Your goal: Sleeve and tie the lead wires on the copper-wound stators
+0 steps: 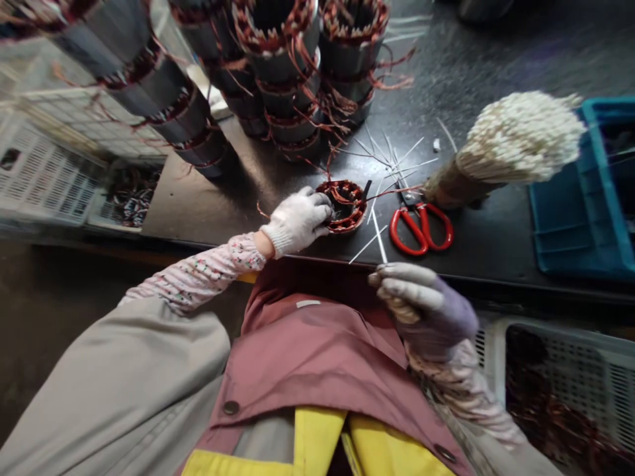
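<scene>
My left hand [300,219], in a white knit glove, grips the left side of a small motor stator [358,223] near the bench's front edge. Copper windings ring its open top, and reddish lead wires trail from it. A dark strip sticks up at its right rim. In a stained, purplish glove, my right hand [421,297] is closed on a thin metal rod [380,239] that points up and away, just right of the stator. Red-handled scissors [407,233] lie beyond that hand, partly under thin white strips [391,155].
Tall stacks of stators [292,99] stand at the back left. A thick bundle of white cords [520,142] lies right of the scissors, beside a blue bin [560,231]. White crates [54,175] are at left, and another crate [575,337] holding copper-wound parts is below right.
</scene>
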`<state>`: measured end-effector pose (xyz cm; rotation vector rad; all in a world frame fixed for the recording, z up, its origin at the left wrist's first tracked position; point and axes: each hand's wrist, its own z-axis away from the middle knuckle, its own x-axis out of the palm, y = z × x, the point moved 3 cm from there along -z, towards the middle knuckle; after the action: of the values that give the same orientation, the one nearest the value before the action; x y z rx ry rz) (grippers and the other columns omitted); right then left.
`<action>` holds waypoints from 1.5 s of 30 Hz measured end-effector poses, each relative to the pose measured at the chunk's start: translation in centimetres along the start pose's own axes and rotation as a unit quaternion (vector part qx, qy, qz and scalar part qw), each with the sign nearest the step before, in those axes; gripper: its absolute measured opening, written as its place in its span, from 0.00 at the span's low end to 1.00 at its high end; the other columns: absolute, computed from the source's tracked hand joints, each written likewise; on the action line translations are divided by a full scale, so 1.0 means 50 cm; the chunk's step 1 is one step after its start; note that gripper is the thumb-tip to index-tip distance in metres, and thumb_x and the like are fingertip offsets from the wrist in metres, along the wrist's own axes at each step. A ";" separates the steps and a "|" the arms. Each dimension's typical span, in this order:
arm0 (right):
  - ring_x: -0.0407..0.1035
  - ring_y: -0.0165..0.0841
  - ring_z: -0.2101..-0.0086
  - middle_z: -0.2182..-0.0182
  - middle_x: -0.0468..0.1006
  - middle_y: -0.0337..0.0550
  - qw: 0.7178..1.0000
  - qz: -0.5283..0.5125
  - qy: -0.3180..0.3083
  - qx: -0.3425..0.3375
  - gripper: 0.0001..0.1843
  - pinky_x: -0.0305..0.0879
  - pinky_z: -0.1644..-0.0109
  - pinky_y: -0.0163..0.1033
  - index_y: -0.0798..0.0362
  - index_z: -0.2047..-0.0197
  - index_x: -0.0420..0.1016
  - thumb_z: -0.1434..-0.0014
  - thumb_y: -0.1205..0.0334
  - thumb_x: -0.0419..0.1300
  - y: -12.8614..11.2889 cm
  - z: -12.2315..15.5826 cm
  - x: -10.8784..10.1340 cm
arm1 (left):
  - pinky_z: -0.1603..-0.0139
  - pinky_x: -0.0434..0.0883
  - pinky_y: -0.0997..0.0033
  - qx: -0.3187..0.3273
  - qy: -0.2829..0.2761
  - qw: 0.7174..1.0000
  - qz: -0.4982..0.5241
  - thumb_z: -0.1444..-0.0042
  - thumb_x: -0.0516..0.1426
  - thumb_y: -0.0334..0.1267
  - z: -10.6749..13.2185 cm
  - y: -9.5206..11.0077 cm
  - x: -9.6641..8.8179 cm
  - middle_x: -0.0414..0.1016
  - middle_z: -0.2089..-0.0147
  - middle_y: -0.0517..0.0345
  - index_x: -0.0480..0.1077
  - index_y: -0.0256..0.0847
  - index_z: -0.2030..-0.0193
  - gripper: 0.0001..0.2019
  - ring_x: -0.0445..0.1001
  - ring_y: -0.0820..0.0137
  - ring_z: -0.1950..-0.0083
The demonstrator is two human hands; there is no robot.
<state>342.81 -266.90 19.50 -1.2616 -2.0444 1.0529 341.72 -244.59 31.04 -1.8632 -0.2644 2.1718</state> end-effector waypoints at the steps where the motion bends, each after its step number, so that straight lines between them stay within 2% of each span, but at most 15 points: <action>1: 0.79 0.36 0.61 0.59 0.82 0.42 1.000 -0.021 -0.010 -0.016 0.05 0.80 0.60 0.44 0.41 0.61 0.79 0.39 0.60 0.62 -0.005 0.014 0.019 | 0.47 0.71 0.56 0.001 0.015 1.000 0.000 0.39 0.56 0.40 0.002 0.004 0.008 0.74 0.46 0.47 0.77 0.39 0.51 0.13 0.69 0.58 0.46; 3: 0.79 0.37 0.57 0.57 0.82 0.41 0.997 -0.066 -0.025 -0.040 0.09 0.80 0.55 0.46 0.40 0.59 0.78 0.40 0.64 0.62 -0.007 0.034 0.049 | 0.47 0.71 0.57 0.004 0.046 0.999 0.004 0.38 0.55 0.39 0.009 0.012 0.019 0.74 0.45 0.47 0.76 0.39 0.50 0.14 0.70 0.58 0.46; 6: 0.78 0.37 0.55 0.57 0.82 0.42 0.991 -0.117 -0.057 -0.025 0.09 0.79 0.52 0.46 0.42 0.57 0.77 0.39 0.65 0.60 0.001 0.055 0.078 | 0.43 0.69 0.57 -0.021 0.073 0.997 -0.001 0.38 0.54 0.41 0.018 0.015 0.021 0.70 0.40 0.46 0.71 0.37 0.42 0.19 0.68 0.57 0.43; 8: 0.78 0.36 0.56 0.56 0.82 0.43 0.989 -0.126 -0.072 -0.008 0.09 0.79 0.53 0.44 0.44 0.57 0.77 0.39 0.66 0.59 0.006 0.065 0.091 | 0.40 0.67 0.55 -0.033 0.065 0.997 -0.004 0.39 0.56 0.42 0.017 0.014 0.014 0.67 0.36 0.43 0.62 0.35 0.34 0.28 0.67 0.55 0.40; 10: 0.78 0.35 0.56 0.56 0.82 0.44 0.990 -0.122 -0.069 0.005 0.08 0.79 0.54 0.42 0.45 0.57 0.77 0.39 0.66 0.60 0.008 0.071 0.099 | 0.36 0.63 0.50 -0.014 0.050 0.999 0.000 0.40 0.58 0.43 0.012 0.014 0.010 0.67 0.35 0.41 0.58 0.36 0.31 0.32 0.64 0.53 0.36; 14: 0.78 0.34 0.55 0.56 0.82 0.43 0.991 -0.128 -0.032 0.023 0.10 0.78 0.54 0.40 0.46 0.57 0.77 0.40 0.70 0.61 0.014 0.069 0.113 | 0.29 0.49 0.40 0.028 0.041 0.999 0.022 0.39 0.57 0.42 0.000 0.011 0.015 0.72 0.39 0.45 0.64 0.41 0.35 0.26 0.65 0.56 0.34; 19: 0.78 0.34 0.58 0.59 0.83 0.43 0.993 -0.101 0.028 0.048 0.03 0.78 0.55 0.41 0.47 0.62 0.78 0.41 0.60 0.63 0.059 0.014 0.165 | 0.27 0.49 0.44 0.027 0.052 0.997 0.055 0.41 0.59 0.42 -0.007 0.011 0.028 0.75 0.43 0.47 0.64 0.40 0.35 0.28 0.71 0.58 0.38; 22: 0.78 0.34 0.61 0.62 0.83 0.42 0.992 -0.077 0.087 0.052 0.08 0.77 0.52 0.41 0.48 0.62 0.79 0.40 0.54 0.62 0.091 -0.034 0.194 | 0.26 0.52 0.51 -0.006 0.071 0.993 0.093 0.42 0.59 0.41 0.002 0.013 0.035 0.75 0.41 0.48 0.61 0.38 0.33 0.30 0.71 0.59 0.37; 24: 0.78 0.33 0.62 0.63 0.83 0.41 0.990 -0.080 0.096 0.062 0.11 0.77 0.51 0.40 0.48 0.59 0.79 0.40 0.52 0.62 0.104 -0.057 0.202 | 0.26 0.53 0.54 -0.034 0.110 0.984 0.132 0.40 0.57 0.41 0.013 0.010 0.045 0.78 0.45 0.52 0.61 0.38 0.33 0.28 0.71 0.61 0.38; 26: 0.78 0.32 0.62 0.63 0.83 0.40 0.990 -0.094 0.083 0.068 0.12 0.77 0.52 0.39 0.48 0.58 0.79 0.40 0.51 0.62 0.109 -0.068 0.202 | 0.26 0.55 0.55 -0.057 0.167 0.969 0.173 0.39 0.56 0.42 0.021 0.004 0.057 0.81 0.51 0.55 0.64 0.40 0.35 0.26 0.73 0.62 0.40; 29: 0.78 0.30 0.61 0.62 0.82 0.40 0.991 -0.115 0.071 0.025 0.10 0.77 0.52 0.37 0.49 0.62 0.78 0.39 0.52 0.62 0.103 -0.071 0.194 | 0.29 0.59 0.56 -0.058 0.242 0.939 0.236 0.41 0.59 0.44 0.022 -0.003 0.073 0.82 0.54 0.57 0.70 0.44 0.42 0.21 0.77 0.62 0.44; 33: 0.76 0.29 0.60 0.62 0.80 0.41 0.987 -0.099 0.117 -0.043 0.02 0.75 0.54 0.35 0.50 0.64 0.78 0.40 0.61 0.64 0.081 -0.061 0.168 | 0.31 0.61 0.58 -0.019 0.294 0.926 0.238 0.40 0.59 0.42 0.023 0.010 0.072 0.83 0.55 0.59 0.77 0.46 0.55 0.09 0.80 0.66 0.50; 36: 0.75 0.27 0.64 0.66 0.78 0.38 0.988 -0.073 0.131 -0.036 0.03 0.73 0.58 0.33 0.49 0.64 0.77 0.42 0.67 0.65 0.077 -0.059 0.149 | 0.32 0.60 0.58 0.027 0.291 0.936 0.195 0.37 0.56 0.40 0.020 0.023 0.073 0.83 0.56 0.60 0.78 0.47 0.56 0.09 0.81 0.69 0.53; 38: 0.74 0.27 0.65 0.67 0.78 0.38 0.990 -0.057 0.120 -0.040 0.04 0.73 0.60 0.34 0.49 0.64 0.76 0.42 0.68 0.65 0.077 -0.063 0.142 | 0.33 0.59 0.57 0.031 0.276 0.945 0.174 0.35 0.54 0.40 0.014 0.021 0.079 0.83 0.56 0.59 0.78 0.48 0.55 0.10 0.80 0.70 0.51; 45: 0.75 0.30 0.67 0.68 0.79 0.40 0.994 0.042 0.084 -0.051 0.02 0.72 0.61 0.36 0.50 0.67 0.77 0.42 0.62 0.64 0.059 -0.084 0.139 | 0.30 0.55 0.52 0.057 0.247 0.960 0.116 0.34 0.53 0.40 0.005 0.032 0.079 0.83 0.55 0.61 0.77 0.50 0.52 0.11 0.80 0.70 0.51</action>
<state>344.39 -258.39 19.61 -1.4473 -1.9549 0.8558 340.77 -244.85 26.88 -2.3790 0.1854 1.7195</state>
